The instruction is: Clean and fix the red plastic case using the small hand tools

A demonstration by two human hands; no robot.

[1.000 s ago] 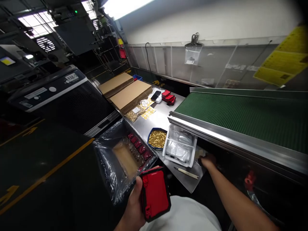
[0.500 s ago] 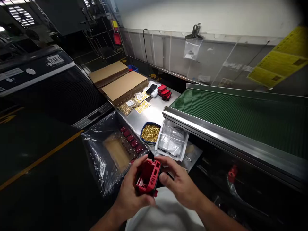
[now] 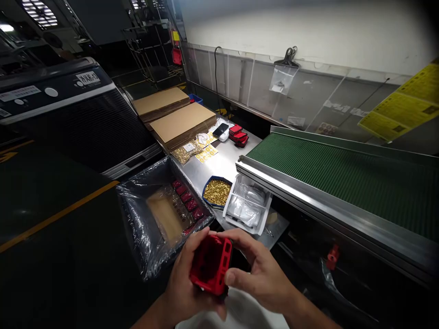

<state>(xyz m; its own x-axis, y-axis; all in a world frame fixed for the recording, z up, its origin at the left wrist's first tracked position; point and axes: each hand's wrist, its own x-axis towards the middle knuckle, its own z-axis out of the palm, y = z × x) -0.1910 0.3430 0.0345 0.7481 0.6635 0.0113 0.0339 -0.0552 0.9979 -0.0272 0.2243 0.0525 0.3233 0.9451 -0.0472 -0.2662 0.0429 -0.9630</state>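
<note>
Between the fingers of both hands a red housing [image 3: 210, 265] is held, close in front of the body. It is cradled from below and along its left wall by the left hand [image 3: 183, 288], the thumb laid over the upper left corner. Its right wall is gripped by the right hand [image 3: 264, 274], whose fingers [image 3: 240, 237] are curled over the top rim while the thumb is pressed low on the side. Both sets of fingers are thus clamped on the piece.

The housing is judged to be a light, stiff moulded shell with a hollow face and smooth walls that may slip. It is probably best taken across its outer walls rather than by its thin rim.

Just beyond the fingertips a film-lined carton [image 3: 137, 237] is seen, with a row of red parts [image 3: 187, 198] along its far wall. Ahead of the right fingers, a blue tray [image 3: 216, 192] of brass-coloured bits and a white tray [image 3: 247, 208] of clear bags are set on a steel table [image 3: 222, 164]. Farther right of the right hand a green conveyor [image 3: 343, 173] is seen; far ahead, cardboard sheets [image 3: 181, 121] are stacked.
</note>
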